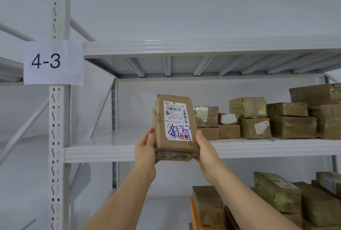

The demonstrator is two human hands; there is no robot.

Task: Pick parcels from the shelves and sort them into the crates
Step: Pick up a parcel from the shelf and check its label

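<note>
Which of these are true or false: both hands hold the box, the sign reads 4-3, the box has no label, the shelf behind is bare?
1. Both the left hand and the right hand hold the box. True.
2. The paper sign on the shelf post reads 4-3. True.
3. The held box has no label. False: a white shipping label with blue handwriting covers its front.
4. The shelf behind the box is bare. False: a pile of parcels sits on its right part.

Two bare forearms, sleeveless to the frame's edge, end in the left hand (145, 149) and right hand (204, 149), without gloves, rings or watch.
</note>
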